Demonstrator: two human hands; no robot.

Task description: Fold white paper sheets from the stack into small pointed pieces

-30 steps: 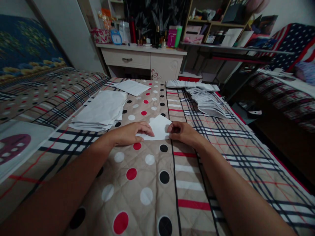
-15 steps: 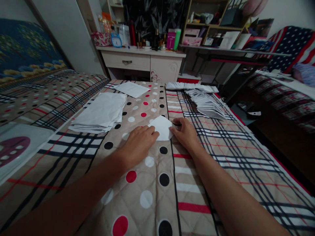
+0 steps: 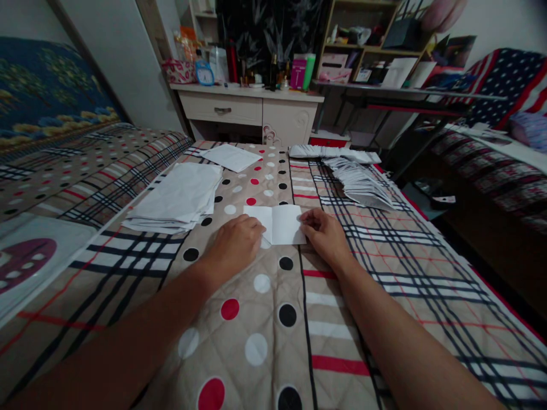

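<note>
A small white sheet of paper (image 3: 280, 224) lies opened flat on the quilted bedspread (image 3: 265, 319), with a crease down its middle. My left hand (image 3: 235, 246) rests on the sheet's left edge, fingers pressing it down. My right hand (image 3: 327, 236) holds the sheet's right edge with its fingertips. Both forearms reach in from the bottom of the view.
A stack of white sheets (image 3: 179, 196) lies to the left, with a single sheet (image 3: 231, 156) beyond it. A fanned row of folded papers (image 3: 359, 182) lies to the right. A white dresser (image 3: 248, 111) with bottles stands behind the bed, and a plastic bag (image 3: 29, 262) lies far left.
The paper was folded with a corner raised; it now lies unfolded and flat as a rectangle. My hands have moved apart to its left and right edges.
</note>
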